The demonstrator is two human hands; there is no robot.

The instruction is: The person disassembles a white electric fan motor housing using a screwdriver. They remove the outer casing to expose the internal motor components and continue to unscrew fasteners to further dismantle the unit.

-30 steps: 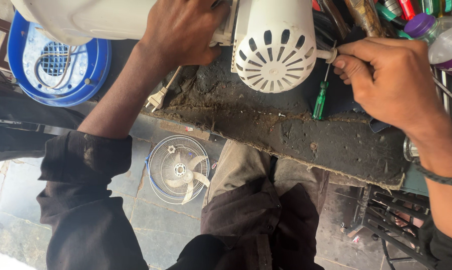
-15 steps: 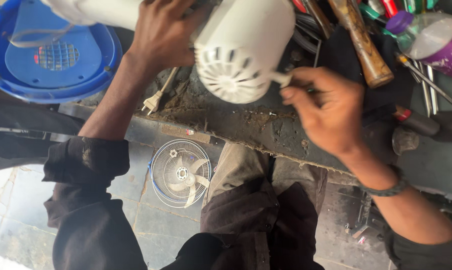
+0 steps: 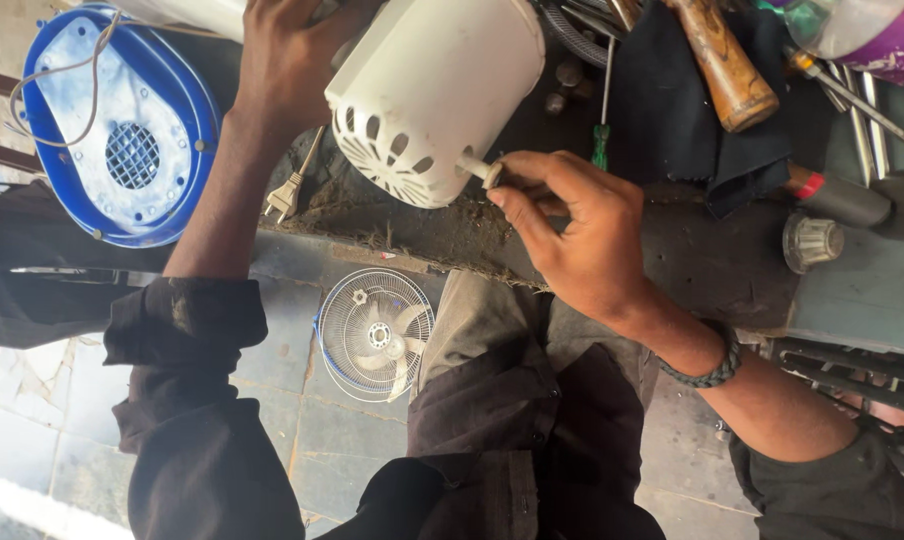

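A white vented fan motor housing point(image 3: 442, 95) lies on its side on the dirty workbench point(image 3: 442, 225). My left hand point(image 3: 292, 55) grips its upper left side. The fingers of my right hand point(image 3: 572, 225) pinch a small white knob point(image 3: 480, 170) that sticks out of the housing's vented end. A green-handled screwdriver point(image 3: 601, 135) lies on the bench just behind my right hand, untouched.
A blue oval fan base point(image 3: 117, 130) with a wire lies at the left. A white plug point(image 3: 284, 198) rests near the bench edge. A wooden-handled hammer point(image 3: 722, 60), black cloth point(image 3: 692, 120), a purple-labelled bottle point(image 3: 872, 35) and tools crowd the right. A fan grille point(image 3: 372, 335) lies on the floor.
The housing has tilted so its vented end faces down and toward me. My right hand dropped from the green screwdriver and took hold of the white knob.
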